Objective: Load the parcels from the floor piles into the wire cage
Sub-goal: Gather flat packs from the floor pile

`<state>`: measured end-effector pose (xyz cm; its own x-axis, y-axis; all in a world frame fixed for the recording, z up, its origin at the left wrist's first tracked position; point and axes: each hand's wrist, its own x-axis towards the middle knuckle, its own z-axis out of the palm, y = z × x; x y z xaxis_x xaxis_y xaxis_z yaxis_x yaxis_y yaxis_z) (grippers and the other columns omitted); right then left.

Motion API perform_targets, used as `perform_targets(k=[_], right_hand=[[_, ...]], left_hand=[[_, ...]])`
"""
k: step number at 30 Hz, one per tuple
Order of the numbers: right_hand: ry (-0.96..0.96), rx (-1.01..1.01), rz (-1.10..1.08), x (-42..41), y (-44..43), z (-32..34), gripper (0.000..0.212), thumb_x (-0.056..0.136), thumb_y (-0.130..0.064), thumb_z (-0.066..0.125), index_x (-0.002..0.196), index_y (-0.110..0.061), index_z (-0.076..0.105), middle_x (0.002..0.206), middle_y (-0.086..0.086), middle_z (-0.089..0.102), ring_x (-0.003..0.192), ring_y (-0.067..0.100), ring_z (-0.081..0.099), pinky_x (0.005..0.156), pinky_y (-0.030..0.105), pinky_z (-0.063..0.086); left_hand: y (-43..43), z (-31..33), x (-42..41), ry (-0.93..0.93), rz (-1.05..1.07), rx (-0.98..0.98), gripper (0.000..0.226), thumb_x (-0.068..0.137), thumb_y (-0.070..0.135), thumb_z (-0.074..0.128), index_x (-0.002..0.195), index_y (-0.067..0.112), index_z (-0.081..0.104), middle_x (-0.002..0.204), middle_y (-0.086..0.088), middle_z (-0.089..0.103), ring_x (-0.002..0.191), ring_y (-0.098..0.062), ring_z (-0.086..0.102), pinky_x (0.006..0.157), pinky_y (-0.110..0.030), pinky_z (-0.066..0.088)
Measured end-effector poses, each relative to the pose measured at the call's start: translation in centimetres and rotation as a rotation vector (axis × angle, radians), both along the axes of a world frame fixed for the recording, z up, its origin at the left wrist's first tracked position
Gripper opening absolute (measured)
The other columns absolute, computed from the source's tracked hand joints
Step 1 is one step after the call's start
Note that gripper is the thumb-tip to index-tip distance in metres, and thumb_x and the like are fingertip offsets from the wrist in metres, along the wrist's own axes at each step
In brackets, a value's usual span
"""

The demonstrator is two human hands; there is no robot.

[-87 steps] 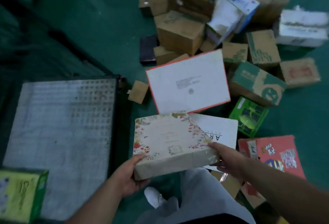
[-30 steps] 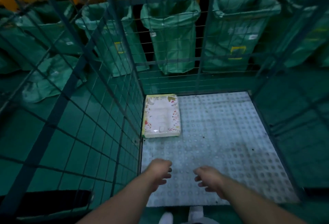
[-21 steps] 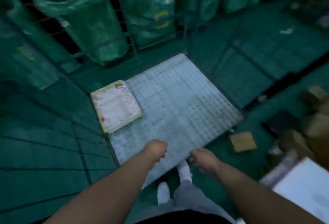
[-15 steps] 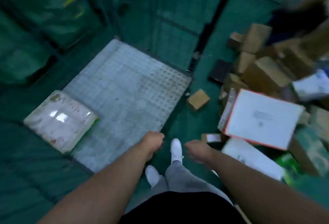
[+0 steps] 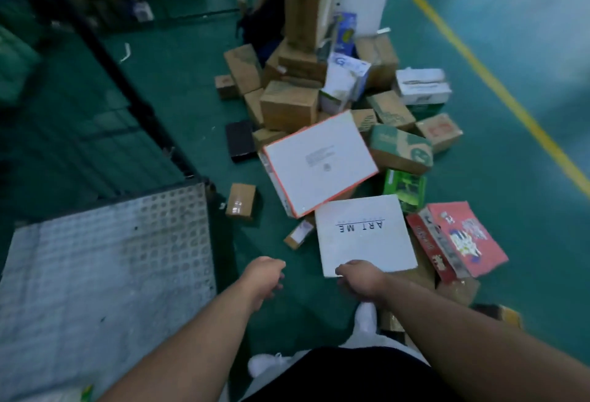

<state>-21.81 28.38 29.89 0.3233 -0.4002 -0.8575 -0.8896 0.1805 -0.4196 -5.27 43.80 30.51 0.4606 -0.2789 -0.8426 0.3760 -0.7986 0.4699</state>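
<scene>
Your right hand [image 5: 360, 280] hangs over the near edge of the white box printed "ART ME" [image 5: 364, 235]. Its fingers are loosely curled and point down at the box's near left corner; it holds nothing, and you cannot tell whether the fingertips touch the cardboard. Your left hand [image 5: 266, 277] is in the air to the left of that box, apart from it, over the green floor [image 5: 303, 299], with its fingers loosely curled round nothing. The ART ME box lies flat at the near end of the pile of parcels [image 5: 289, 108]. A larger white box with an orange edge [image 5: 319, 162] lies tilted just beyond it and meets its far left corner. Just to its right lies a red box with cartoon print [image 5: 459, 239], and off its far right corner stands a small green box [image 5: 405, 189]. A slim little parcel [image 5: 298, 234] sits just beside its left edge, and farther left a small brown taped box [image 5: 240, 201] lies alone on the floor. Farther left again is the wire cage [image 5: 95, 133], with its dark mesh wall and studded metal floor plate [image 5: 105, 258]. Well beyond the ART ME box brown cartons are stacked, the tallest one [image 5: 309, 2] at the back. A yellow floor line [image 5: 479, 73] runs well off to the right. One white shoe [image 5: 367, 315] shows near the box's near edge, under your right wrist.
</scene>
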Motion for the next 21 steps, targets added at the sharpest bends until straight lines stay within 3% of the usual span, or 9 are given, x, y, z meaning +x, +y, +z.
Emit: perform_targets(k=[8,12,15,19,21], right_hand=[[-0.016,0.092,-0.130,-7.6,-8.6,-1.2,0.024,0.100,-0.021,0.049,0.110,-0.006,0.065,0.091,0.007,0.060,0.064,0.012,0.052,0.054,0.022,0.042],[0.021,0.127,-0.132,-10.7,-12.5,-3.8,0.012,0.099,-0.023,0.052,0.100,-0.014,0.060,0.089,0.005,0.061,0.073,0.018,0.056,0.074,0.036,0.048],[0.028,0.137,-0.123,-12.2,-15.4,-5.0,0.019,0.100,-0.025,0.051,0.105,-0.013,0.064,0.095,0.007,0.063,0.084,0.023,0.058,0.083,0.045,0.052],[0.031,0.125,-0.155,-13.6,-18.9,-6.4,0.038,0.103,-0.019,0.048,0.128,0.006,0.060,0.118,0.026,0.066,0.090,0.026,0.055,0.085,0.043,0.051],[0.031,0.127,-0.177,-14.1,-19.9,-7.1,0.039,0.103,-0.018,0.047,0.131,0.007,0.059,0.132,0.028,0.062,0.097,0.037,0.061,0.096,0.048,0.052]], left_hand=[[-10.8,-1.3,-7.3,0.003,-0.134,0.060,0.017,0.101,0.030,0.052,0.105,0.016,0.061,0.109,-0.005,0.068,0.089,-0.021,0.064,0.073,-0.032,0.046],[-14.0,-2.4,-10.7,0.073,-0.204,0.102,0.018,0.103,0.035,0.051,0.101,0.019,0.059,0.109,-0.003,0.067,0.093,-0.020,0.066,0.078,-0.033,0.048],[-14.9,-3.2,-11.7,0.089,-0.175,0.130,0.019,0.103,0.035,0.052,0.106,0.016,0.058,0.111,-0.006,0.067,0.089,-0.021,0.065,0.078,-0.035,0.049],[-16.3,-4.4,-11.8,0.078,-0.159,0.170,0.018,0.104,0.034,0.052,0.105,0.017,0.058,0.111,-0.007,0.068,0.091,-0.023,0.066,0.076,-0.033,0.047],[-16.8,-5.2,-11.7,0.075,-0.146,0.194,0.018,0.104,0.034,0.052,0.104,0.017,0.058,0.109,-0.007,0.067,0.087,-0.022,0.063,0.076,-0.033,0.046]])
